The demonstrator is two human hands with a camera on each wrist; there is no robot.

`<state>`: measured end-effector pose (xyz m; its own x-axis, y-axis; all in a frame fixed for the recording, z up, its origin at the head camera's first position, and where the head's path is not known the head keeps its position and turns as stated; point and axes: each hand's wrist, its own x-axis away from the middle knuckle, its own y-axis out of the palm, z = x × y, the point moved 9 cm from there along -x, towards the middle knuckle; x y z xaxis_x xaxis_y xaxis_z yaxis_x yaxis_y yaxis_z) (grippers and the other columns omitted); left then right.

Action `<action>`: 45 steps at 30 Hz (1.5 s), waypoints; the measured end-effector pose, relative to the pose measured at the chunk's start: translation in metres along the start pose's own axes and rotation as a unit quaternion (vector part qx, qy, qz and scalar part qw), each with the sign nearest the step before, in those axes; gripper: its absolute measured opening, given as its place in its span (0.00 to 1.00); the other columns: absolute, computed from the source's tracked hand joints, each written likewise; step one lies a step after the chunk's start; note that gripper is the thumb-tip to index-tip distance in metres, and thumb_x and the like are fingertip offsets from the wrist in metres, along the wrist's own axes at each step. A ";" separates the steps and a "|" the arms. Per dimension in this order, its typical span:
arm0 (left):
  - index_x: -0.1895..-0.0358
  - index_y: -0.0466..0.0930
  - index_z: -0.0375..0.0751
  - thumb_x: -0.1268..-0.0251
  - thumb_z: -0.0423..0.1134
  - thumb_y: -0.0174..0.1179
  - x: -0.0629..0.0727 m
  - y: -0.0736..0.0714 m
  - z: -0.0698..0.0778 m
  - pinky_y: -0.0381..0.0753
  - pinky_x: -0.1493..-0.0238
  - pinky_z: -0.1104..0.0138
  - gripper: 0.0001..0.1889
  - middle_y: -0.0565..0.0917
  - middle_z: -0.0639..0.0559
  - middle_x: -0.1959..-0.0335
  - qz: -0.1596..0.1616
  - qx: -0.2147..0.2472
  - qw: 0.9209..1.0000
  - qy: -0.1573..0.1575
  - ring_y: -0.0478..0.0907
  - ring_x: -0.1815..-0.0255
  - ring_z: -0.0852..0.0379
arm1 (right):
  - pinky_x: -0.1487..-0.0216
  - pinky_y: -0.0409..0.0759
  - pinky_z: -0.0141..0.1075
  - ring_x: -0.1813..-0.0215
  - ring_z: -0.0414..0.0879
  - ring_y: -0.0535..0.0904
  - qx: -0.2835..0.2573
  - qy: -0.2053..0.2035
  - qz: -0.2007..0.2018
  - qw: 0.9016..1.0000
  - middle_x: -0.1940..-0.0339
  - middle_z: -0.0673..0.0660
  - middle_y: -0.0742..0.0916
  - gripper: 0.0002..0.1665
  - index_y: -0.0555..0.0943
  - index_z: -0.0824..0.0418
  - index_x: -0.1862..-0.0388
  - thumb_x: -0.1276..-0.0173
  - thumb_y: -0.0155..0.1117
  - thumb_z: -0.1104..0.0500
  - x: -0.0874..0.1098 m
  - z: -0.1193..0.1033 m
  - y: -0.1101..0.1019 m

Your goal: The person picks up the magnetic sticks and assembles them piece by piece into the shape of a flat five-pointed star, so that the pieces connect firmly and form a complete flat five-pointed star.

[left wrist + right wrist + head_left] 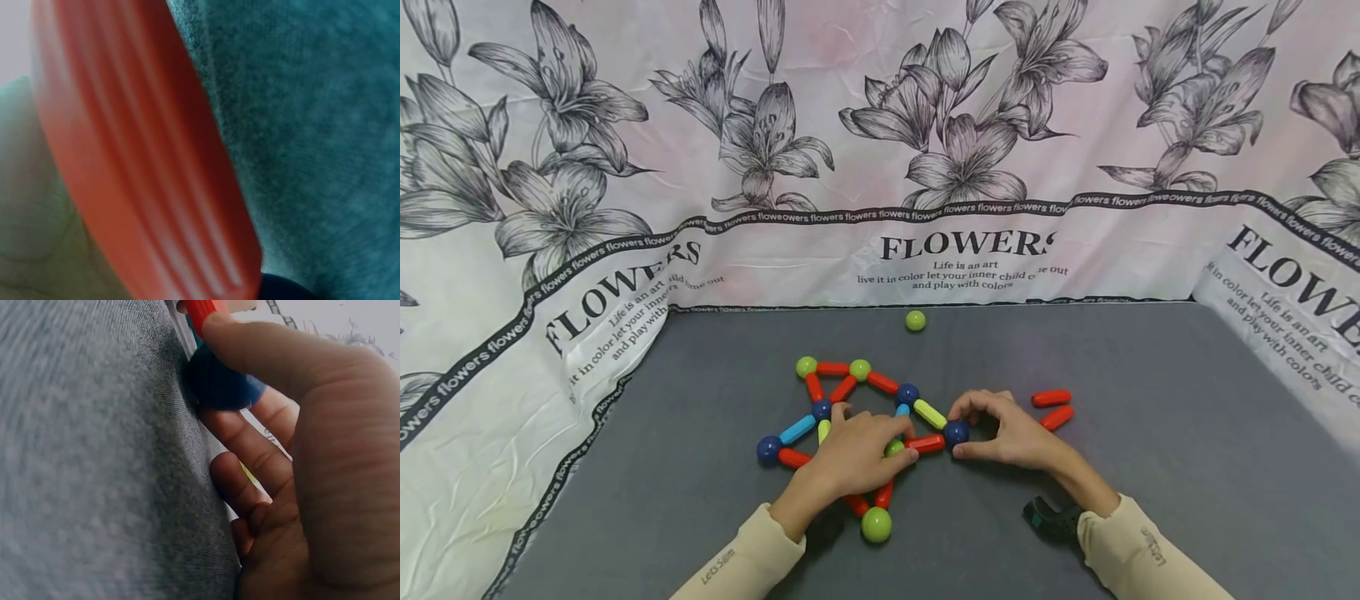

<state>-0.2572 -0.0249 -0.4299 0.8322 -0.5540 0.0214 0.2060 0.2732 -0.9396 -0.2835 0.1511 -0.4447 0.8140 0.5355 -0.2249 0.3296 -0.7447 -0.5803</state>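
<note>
On the grey table lies a flat toy frame of coloured rods and balls. My right hand (pixel 1011 429) pinches the dark blue ball (pixel 957 433) at its right corner between thumb and fingers; the right wrist view shows this blue ball (pixel 222 381) too. A red rod (pixel 927 444) and a yellow rod (pixel 930 414) meet that ball. Over the frame's middle, my left hand (pixel 861 454) pinches the red rod's other end, beside a partly covered green ball (pixel 894 448). In the left wrist view a red rod (pixel 137 150) looms close beside a finger.
Two loose red rods (pixel 1051 398) lie right of my right hand. A lone green ball (pixel 915 321) sits near the table's back edge. Another green ball (pixel 876 525) forms the frame's near corner. A black band (pixel 1051 518) is at the right wrist. Flower-printed cloth (pixel 962 258) hangs behind.
</note>
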 end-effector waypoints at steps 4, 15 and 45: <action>0.54 0.80 0.62 0.27 0.57 0.59 0.001 0.001 0.000 0.58 0.34 0.35 0.09 0.80 0.67 0.71 -0.001 0.002 1.000 0.001 0.74 0.68 0.64 | 0.50 0.59 0.40 0.55 0.46 0.73 -0.006 0.000 -0.003 1.000 0.58 0.45 0.85 0.21 0.82 0.45 0.55 0.45 0.83 0.53 0.000 -0.001 0.002; 0.44 0.79 0.64 0.32 0.58 0.64 0.002 0.002 0.009 0.59 0.33 0.38 0.17 0.78 0.65 0.62 -0.022 -0.010 0.999 0.038 0.75 0.58 0.62 | 0.54 0.68 0.39 0.60 0.42 0.74 -0.024 -0.025 -0.008 0.999 0.67 0.47 0.82 0.08 0.82 0.48 0.62 0.33 0.72 0.59 0.000 -0.005 0.001; 0.30 0.70 0.71 0.40 0.47 0.74 0.014 -0.003 0.020 0.53 0.30 0.40 0.35 0.78 0.72 0.35 -0.120 0.030 0.989 0.082 0.70 0.49 0.66 | 0.52 0.68 0.39 0.58 0.41 0.76 0.003 -0.067 0.021 0.998 0.58 0.48 0.86 0.15 0.85 0.51 0.47 0.30 0.67 0.64 -0.001 -0.009 -0.002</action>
<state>-0.2358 -0.0173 -0.4196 0.6617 -0.7275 0.1813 0.4216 0.1611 -0.8924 -0.2806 0.1489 -0.4366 0.7563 0.5518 -0.3515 0.2925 -0.7658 -0.5727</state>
